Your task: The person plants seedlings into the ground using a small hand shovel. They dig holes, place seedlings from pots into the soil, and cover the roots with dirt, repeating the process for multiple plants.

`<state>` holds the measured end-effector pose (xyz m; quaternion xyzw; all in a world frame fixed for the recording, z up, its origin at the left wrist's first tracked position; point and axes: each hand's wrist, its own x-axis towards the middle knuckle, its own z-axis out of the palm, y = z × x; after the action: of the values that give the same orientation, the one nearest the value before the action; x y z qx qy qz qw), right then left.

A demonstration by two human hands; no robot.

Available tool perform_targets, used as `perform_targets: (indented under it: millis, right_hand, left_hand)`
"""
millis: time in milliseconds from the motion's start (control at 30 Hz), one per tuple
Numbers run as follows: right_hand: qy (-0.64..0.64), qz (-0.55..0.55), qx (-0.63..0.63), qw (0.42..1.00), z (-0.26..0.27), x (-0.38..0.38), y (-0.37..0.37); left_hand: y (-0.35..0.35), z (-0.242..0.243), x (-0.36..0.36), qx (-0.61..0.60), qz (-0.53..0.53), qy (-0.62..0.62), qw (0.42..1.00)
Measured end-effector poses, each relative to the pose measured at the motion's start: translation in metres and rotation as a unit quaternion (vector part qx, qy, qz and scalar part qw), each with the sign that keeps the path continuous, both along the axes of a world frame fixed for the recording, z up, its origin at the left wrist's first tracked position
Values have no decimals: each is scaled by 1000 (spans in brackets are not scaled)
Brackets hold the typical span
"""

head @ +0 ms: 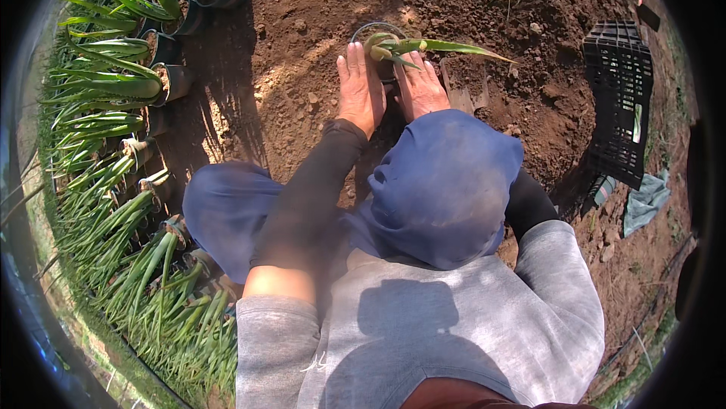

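Note:
An aloe plant (391, 49) stands in front of me, one long leaf stretching right with a brownish tip. The thin curved rim of its plant pot (377, 24) shows behind the stem. My left hand (361, 87) lies along the pot's left side, fingers straight and pointing away from me. Opposite it, my right hand (421, 88) rests against the right side, so the pot sits between both hands. Most of the pot's wall is hidden by the hands and shade. Loose brown soil (306, 63) surrounds it.
Several potted aloe plants (170, 83) line the left side, with denser green plants (142, 273) nearer me. A black plastic crate (619, 103) stands at right, beside a green cloth (646, 202). A flat soil-coated piece (466, 88) lies right of my right hand.

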<state>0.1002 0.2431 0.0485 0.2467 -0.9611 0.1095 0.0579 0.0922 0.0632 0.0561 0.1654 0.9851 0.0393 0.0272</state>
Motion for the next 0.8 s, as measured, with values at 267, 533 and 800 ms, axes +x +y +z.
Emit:
perform_targets:
  millis: [267,533,800]
  right_hand:
    - [-1,31,108,994,-12,-19,-3]
    - [-28,127,-40,991,14,-8,19]
    - [-336,-171,-492,785,15,-85,26]
  left_hand:
    - [10,-1,-16,-62,-12,20,998]
    - [6,21,14,88,-79,56,991]
    - [-27,17,-20,314,162,155,923]
